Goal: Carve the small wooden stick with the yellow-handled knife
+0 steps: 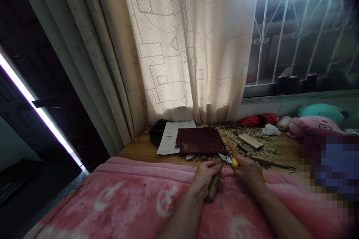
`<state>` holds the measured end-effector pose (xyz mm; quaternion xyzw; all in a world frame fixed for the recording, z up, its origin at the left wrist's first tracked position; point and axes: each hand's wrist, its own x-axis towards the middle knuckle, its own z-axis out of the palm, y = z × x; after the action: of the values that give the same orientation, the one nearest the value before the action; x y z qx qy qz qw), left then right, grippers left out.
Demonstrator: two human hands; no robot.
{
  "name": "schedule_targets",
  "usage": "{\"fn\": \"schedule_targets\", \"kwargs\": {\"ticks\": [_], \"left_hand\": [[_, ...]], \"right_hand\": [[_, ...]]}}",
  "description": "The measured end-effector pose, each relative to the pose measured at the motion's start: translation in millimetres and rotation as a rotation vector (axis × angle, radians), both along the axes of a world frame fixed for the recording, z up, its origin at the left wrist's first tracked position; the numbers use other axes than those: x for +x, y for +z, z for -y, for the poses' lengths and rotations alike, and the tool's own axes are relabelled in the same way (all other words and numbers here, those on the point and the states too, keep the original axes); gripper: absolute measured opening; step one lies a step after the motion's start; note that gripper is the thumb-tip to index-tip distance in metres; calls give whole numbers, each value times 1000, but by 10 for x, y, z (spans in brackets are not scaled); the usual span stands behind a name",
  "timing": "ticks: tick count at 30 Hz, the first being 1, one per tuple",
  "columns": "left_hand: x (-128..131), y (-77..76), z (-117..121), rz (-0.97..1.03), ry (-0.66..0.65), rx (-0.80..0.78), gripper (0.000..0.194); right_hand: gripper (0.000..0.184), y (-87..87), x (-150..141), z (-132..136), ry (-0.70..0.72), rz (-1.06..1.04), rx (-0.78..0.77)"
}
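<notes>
Blanket (112, 201): pink, white crescent motifs; curtain (165, 56): cream, outlined geometric pattern; knife handle (235, 163): yellow; sandpaper sheet (199, 140): dark red

Patterned curtain (165, 52), barred window (297, 33), wooden tabletop (137, 151)

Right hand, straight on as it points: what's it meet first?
Probably the top of the wood piece held in the left hand. The right hand leads with its yellow-handled knife, blade aimed that way. Depth is unclear; the blade may already touch the wood.
</notes>
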<state>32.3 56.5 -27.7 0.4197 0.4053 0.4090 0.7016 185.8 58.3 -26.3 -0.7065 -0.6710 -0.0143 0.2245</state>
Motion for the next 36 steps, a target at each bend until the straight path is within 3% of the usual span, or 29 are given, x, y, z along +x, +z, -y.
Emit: {"fn": "schedule_targets", "kwargs": {"ticks": [6, 12, 20, 36], "left_hand": [[-14, 22, 1, 69, 20, 22, 32], [5, 94, 48, 132, 4, 3, 37], [13, 102, 56, 72, -87, -70, 41], [-8, 113, 38, 115, -110, -2, 35]], "right_hand": [[17, 37, 3, 18, -54, 43, -44], [17, -26, -12, 22, 91, 120, -119], [16, -41, -47, 31, 167, 140, -169], [20, -19, -117, 44, 136, 182, -214]]}}
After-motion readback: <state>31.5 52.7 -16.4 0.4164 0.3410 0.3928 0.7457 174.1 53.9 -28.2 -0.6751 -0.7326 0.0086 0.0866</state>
